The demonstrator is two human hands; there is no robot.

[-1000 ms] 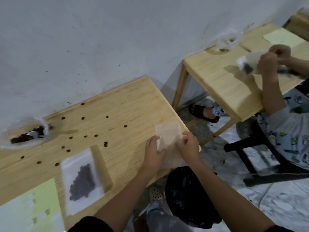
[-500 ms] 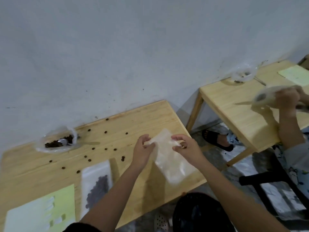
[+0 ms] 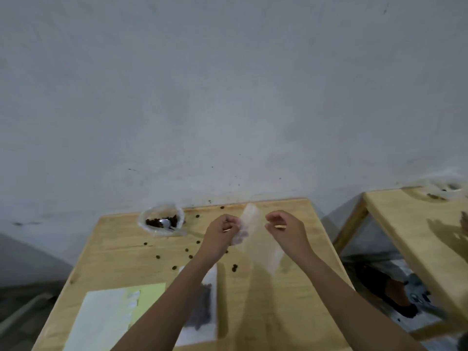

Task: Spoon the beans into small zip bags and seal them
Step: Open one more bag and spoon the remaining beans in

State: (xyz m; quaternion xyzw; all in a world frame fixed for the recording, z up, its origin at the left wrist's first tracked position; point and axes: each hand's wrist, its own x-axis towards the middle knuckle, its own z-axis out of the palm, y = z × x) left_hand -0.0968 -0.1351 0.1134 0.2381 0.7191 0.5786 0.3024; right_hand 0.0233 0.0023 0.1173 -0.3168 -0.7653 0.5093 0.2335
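Left hand (image 3: 222, 233) and right hand (image 3: 285, 230) are reaching forward from the bottom of the view, forearms stretching over a pale wooden table (image 3: 291, 312). Nearest the viewer, a light green sheet (image 3: 114, 317) is lying flat at the left. Beside it a filled bag (image 3: 202, 310) holding dark beans is lying on the wood, partly hidden under the left forearm. Whether its zip is closed is too blurred to tell.

Further out, an empty zip bag (image 3: 263, 245), translucent, is hanging tilted above the table between the two hands. The left hand is pinching the bag's left edge with curled fingers. The right hand is curling beside the right edge, but blur is hiding whether it is actually gripping the film. Beyond and below the hands, loose beans (image 3: 234, 268) are lying scattered across the wood. At the far left, against the grey wall (image 3: 228, 97), a clear plastic pouch (image 3: 162, 220) is holding the bean supply, with a spoon (image 3: 166, 223) resting in it. A second table (image 3: 405, 224) is showing at the right.

Several things are looking likely to go wrong. The thin film is looking slippery, so a one-sided grip is risking the mouth falling shut just as beans are arriving. The spoon is sitting well apart from the bag, so a long carry is inviting more spills, as the scattered beans suggest. The left forearm is lying over the filled bag and could drag it off the near edge.
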